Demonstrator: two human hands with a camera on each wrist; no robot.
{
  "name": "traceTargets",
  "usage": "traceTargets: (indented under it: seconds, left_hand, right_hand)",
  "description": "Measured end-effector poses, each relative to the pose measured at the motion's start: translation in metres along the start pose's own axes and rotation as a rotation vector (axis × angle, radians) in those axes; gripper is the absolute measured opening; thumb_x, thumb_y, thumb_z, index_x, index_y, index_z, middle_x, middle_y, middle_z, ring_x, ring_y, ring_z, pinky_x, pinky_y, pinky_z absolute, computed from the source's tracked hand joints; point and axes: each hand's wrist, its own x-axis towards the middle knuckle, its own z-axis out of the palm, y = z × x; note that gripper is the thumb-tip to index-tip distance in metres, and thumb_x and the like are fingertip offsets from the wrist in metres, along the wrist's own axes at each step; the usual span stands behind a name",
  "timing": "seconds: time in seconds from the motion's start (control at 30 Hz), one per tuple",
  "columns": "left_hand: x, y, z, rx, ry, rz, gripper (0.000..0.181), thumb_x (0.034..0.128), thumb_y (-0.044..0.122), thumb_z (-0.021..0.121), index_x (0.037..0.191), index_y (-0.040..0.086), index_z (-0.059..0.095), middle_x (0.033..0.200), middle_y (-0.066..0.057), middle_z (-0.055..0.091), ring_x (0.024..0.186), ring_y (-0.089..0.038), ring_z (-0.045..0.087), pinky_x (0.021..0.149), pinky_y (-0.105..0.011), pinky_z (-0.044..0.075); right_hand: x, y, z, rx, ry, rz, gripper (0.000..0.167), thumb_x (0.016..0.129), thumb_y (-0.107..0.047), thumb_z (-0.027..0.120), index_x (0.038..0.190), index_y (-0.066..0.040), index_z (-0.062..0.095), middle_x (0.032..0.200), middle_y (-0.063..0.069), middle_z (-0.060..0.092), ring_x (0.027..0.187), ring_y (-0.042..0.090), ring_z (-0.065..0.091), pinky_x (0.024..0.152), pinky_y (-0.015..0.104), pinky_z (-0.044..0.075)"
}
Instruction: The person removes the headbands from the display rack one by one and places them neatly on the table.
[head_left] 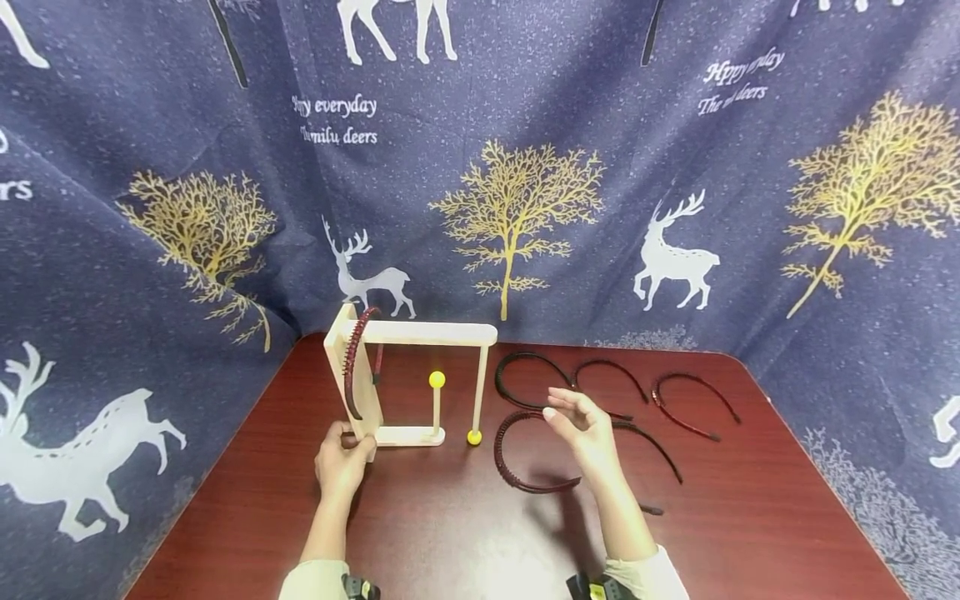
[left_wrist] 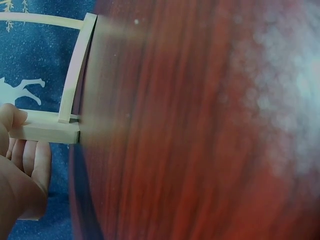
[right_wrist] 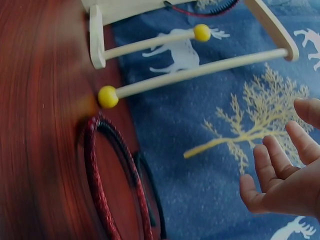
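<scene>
My left hand (head_left: 341, 462) grips the lower end of a pale wooden rack (head_left: 420, 333), with the thumb on one face of its board and the fingers on the other. The rack has two arms, each with a rod ending in a yellow ball (head_left: 437, 380). A dark red toothed headband (head_left: 350, 367) hangs around the board's upper part. Held in the air, my right hand (head_left: 588, 433) has loosely bent fingers and nothing in them. Below it lies a dark red headband (head_left: 504, 467) on the table, partly hidden by the hand and forearm.
Several more headbands lie on the right half of the reddish-brown table (head_left: 247, 500), among them a black one (head_left: 501, 375) and a red one (head_left: 686, 427). A blue cloth (head_left: 465, 108) printed with deer and trees hangs behind the table.
</scene>
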Motion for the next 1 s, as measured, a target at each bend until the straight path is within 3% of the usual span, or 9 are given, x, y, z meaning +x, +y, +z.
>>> traceTargets:
  seconds: [0.23,0.57,0.8,0.9,1.0]
  left_hand:
    - [-0.001,0.0,0.001,0.007,-0.011,0.001,0.027,0.0746,0.016,0.067,0.099,0.009,0.058,0.09,-0.012,0.067,0.089,-0.031,0.058,0.08,-0.047,0.032]
    - [-0.001,0.001,0.0,0.009,-0.01,0.005,0.026,0.0747,0.016,0.066,0.098,0.009,0.057,0.09,-0.013,0.066,0.089,-0.032,0.057,0.08,-0.048,0.032]
    - [-0.001,0.002,-0.001,0.005,-0.001,0.002,0.027,0.0738,0.016,0.066,0.098,0.008,0.058,0.09,-0.013,0.066,0.089,-0.033,0.057,0.079,-0.047,0.032]
    - [-0.001,0.002,-0.001,0.005,-0.009,0.0,0.027,0.0742,0.016,0.066,0.098,0.008,0.058,0.091,-0.013,0.066,0.09,-0.033,0.056,0.08,-0.047,0.032]
    - [-0.002,0.001,0.0,0.005,-0.012,-0.002,0.027,0.0747,0.016,0.066,0.098,0.008,0.058,0.091,-0.013,0.066,0.09,-0.033,0.056,0.08,-0.047,0.031]
  right_hand:
    - [-0.001,-0.003,0.015,0.041,-0.088,-0.019,0.033,0.084,-0.01,0.067,0.116,-0.002,0.06,0.111,0.013,0.061,0.099,0.027,0.059,0.082,0.032,0.048]
    - [0.009,-0.016,0.038,0.085,-0.225,-0.086,0.037,0.082,-0.006,0.068,0.117,0.004,0.058,0.11,0.014,0.06,0.097,0.025,0.056,0.077,0.03,0.049]
    - [0.012,-0.026,0.055,0.093,-0.29,-0.129,0.037,0.081,-0.001,0.066,0.116,0.005,0.057,0.11,0.018,0.059,0.1,0.036,0.053,0.083,0.036,0.047]
    - [0.012,-0.036,0.061,0.105,-0.322,-0.134,0.035,0.081,0.004,0.064,0.115,0.01,0.055,0.11,0.027,0.056,0.102,0.046,0.049,0.086,0.042,0.044]
    - [0.01,-0.044,0.067,0.125,-0.348,-0.126,0.035,0.081,0.009,0.061,0.115,0.013,0.054,0.108,0.03,0.055,0.102,0.049,0.049,0.083,0.039,0.046]
